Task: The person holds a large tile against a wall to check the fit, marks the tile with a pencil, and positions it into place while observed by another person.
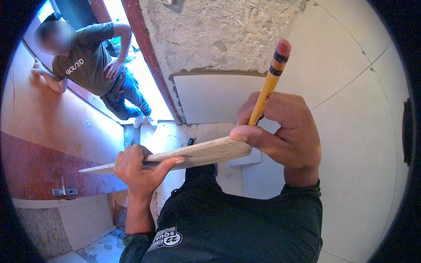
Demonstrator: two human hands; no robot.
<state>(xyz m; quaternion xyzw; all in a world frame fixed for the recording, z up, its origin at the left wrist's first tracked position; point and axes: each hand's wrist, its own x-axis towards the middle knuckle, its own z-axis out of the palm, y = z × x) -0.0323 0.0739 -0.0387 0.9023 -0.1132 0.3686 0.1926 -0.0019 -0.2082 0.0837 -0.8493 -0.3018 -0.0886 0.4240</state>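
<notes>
My left hand (141, 168) is closed on a long thin tile (206, 152) with a pale edge and a streaked, greyish-brown face. The thumb lies along that face, and the tile is seen nearly edge-on, its narrow tip out to the left. A yellow pencil (265, 94) with a pink eraser is pinched in my right hand (287, 131), eraser end up. My right thumb and the pencil's lower end are at the tile's right end. The pencil's point is hidden behind my fingers.
Ahead is a wall with rough bare mortar (219, 39) above a set white tile (219, 98). Large pale tiles (359, 144) cover the right wall. Left, a person (90, 65) stands in a bright doorway beside a wooden door (44, 162) with a metal handle.
</notes>
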